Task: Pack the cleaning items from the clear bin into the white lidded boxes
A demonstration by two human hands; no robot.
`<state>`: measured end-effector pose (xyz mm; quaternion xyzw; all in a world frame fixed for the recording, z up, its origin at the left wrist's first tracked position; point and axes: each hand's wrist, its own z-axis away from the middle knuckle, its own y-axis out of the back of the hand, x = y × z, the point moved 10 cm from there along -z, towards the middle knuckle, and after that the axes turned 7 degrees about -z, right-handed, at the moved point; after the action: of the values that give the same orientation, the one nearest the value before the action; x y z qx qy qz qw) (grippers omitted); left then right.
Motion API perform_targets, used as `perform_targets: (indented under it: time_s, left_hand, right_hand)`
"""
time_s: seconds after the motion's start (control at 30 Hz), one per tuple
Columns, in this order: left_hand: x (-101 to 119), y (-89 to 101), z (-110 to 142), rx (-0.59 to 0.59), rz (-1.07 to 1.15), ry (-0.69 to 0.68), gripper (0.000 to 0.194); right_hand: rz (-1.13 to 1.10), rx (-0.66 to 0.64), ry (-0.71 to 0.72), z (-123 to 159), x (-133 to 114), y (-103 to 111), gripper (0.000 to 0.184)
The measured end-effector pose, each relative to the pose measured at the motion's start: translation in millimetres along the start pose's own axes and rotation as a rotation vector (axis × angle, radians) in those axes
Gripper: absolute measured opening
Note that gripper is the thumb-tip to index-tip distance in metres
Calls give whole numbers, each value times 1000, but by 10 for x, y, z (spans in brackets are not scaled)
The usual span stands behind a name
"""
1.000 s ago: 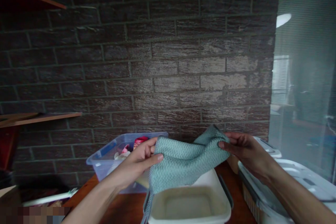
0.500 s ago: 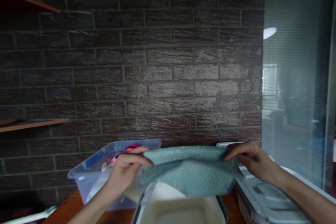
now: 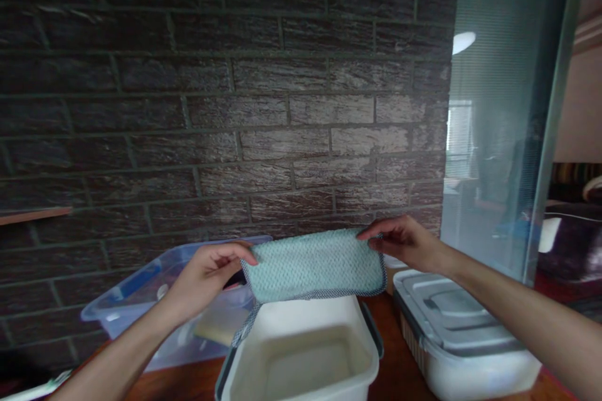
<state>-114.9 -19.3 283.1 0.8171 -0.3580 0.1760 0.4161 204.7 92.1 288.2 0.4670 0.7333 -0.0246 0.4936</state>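
A pale teal textured cleaning cloth (image 3: 315, 266) with a dark checked border is stretched between my two hands. My left hand (image 3: 214, 272) pinches its upper left corner, thumb and fingers closed on the fabric. At the upper right corner, my right hand (image 3: 407, 243) grips the cloth the same way. It hangs over the far end of a white plastic bin (image 3: 350, 382) with dark side handles. The bin's inside shows a bare pale bottom. A strip of the checked border trails down by the bin's left rim.
Behind my left hand stands a clear bluish plastic tub (image 3: 122, 301) with items inside. On the right is a white box with a grey lid (image 3: 461, 313). All stand on a brown wooden table (image 3: 399, 369) against a dark brick wall (image 3: 263, 106). A glass panel (image 3: 498, 138) rises at right.
The cloth has gone from folded and blurred to spread flatter, its lower edge showing. My view has turned right, bringing more of the lidded box and the room beyond into sight.
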Motion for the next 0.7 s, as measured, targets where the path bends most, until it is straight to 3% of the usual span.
perform_targets:
  time_s: [0.2, 0.43, 0.6, 0.7]
  left_hand:
    - [-180, -78, 53, -60, 118, 158, 19]
    - [52, 99, 16, 40, 13, 18, 14]
    - [84, 161, 31, 116, -12, -15, 19]
    - [47, 149, 52, 141, 55, 10, 38]
  right_hand:
    - [-194, 18, -117, -98, 280, -84, 72]
    - [-153, -58, -332, -94, 425, -195, 37]
    - [-121, -30, -363, -46, 430, -140, 41]
    - [-74, -15, -379, -19, 456, -74, 45]
